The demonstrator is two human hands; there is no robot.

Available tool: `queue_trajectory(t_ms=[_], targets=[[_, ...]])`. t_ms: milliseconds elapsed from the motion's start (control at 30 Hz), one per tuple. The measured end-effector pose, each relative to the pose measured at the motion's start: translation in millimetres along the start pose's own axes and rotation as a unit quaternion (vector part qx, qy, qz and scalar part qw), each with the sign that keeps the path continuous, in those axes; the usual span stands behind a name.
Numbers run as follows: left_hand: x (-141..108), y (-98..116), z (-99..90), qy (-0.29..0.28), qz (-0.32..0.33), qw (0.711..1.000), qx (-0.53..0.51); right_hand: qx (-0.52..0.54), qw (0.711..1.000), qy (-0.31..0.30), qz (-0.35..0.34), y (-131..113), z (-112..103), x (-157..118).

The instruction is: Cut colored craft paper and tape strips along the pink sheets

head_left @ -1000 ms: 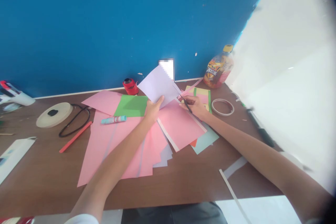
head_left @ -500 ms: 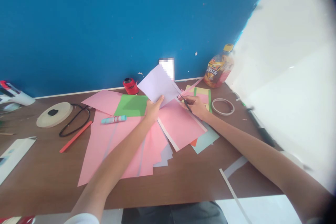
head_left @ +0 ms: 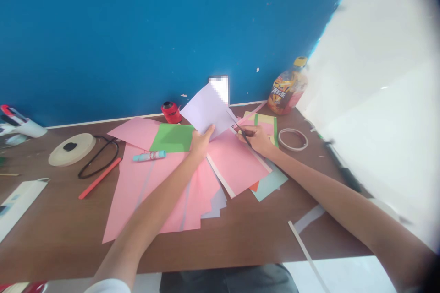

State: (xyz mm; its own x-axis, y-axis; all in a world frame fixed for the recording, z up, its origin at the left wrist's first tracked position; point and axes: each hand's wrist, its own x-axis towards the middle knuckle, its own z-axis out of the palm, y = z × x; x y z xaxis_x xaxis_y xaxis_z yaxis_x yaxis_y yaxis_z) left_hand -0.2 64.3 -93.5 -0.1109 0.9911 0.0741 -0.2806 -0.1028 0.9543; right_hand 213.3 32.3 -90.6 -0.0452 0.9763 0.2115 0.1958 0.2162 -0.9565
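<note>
Two hands working close together above the desk [head_left: 240, 238], with only a small gap between them. The left hand [head_left: 201, 143] closing on the lower edge of a lilac sheet [head_left: 206, 112], thumb and fingers pinching the paper. The right hand [head_left: 256, 139] closing around small dark scissors [head_left: 244, 136], blades pointing up and to the left, toward the right edge of the same sheet. Tips of the blades appearing very near that edge, although touching or not being hard to tell from this view.

The lilac sheet hanging in the air above the other papers, tilted upward and away from the hands, toward the blue wall [head_left: 103, 32]. Its long axis being unclear, because the shape is looking almost square from here. The left hand being nearer, directly under the sheet, and the right hand reaching in from the right side.

Many pink sheets [head_left: 192, 201] lying fanned out on the desk under both forearms, a green sheet [head_left: 172, 138] lying just behind them, and a glue stick [head_left: 149, 156] resting on the pink paper. Farther away, a red spool [head_left: 171, 112] standing near the wall, a bottle [head_left: 288, 87] standing at the back right, and a white tape ring [head_left: 293, 129] lying beside it. On the left, a red pencil [head_left: 99, 178], a black cable [head_left: 115, 153] and a round lid [head_left: 72, 149] lying on the desk.
</note>
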Motion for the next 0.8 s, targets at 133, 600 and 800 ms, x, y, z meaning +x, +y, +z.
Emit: queue_trajectory(t_ms=[133,600,800], targets=[[-1.1,2.3,1.1,-0.003,-0.002,1.0,-0.006,-0.011,1.0,-0.005,0.0,2.6,-1.0,0.4],[-2.5,4.5,1.7,-0.009,0.004,1.0,-0.014,-0.035,0.999,-0.01,0.002,-7.5,-0.9,-0.7],[0.1,1.6,0.4,0.005,-0.008,1.0,-0.004,-0.047,0.999,-0.023,-0.006,-0.7,-2.8,-0.1]])
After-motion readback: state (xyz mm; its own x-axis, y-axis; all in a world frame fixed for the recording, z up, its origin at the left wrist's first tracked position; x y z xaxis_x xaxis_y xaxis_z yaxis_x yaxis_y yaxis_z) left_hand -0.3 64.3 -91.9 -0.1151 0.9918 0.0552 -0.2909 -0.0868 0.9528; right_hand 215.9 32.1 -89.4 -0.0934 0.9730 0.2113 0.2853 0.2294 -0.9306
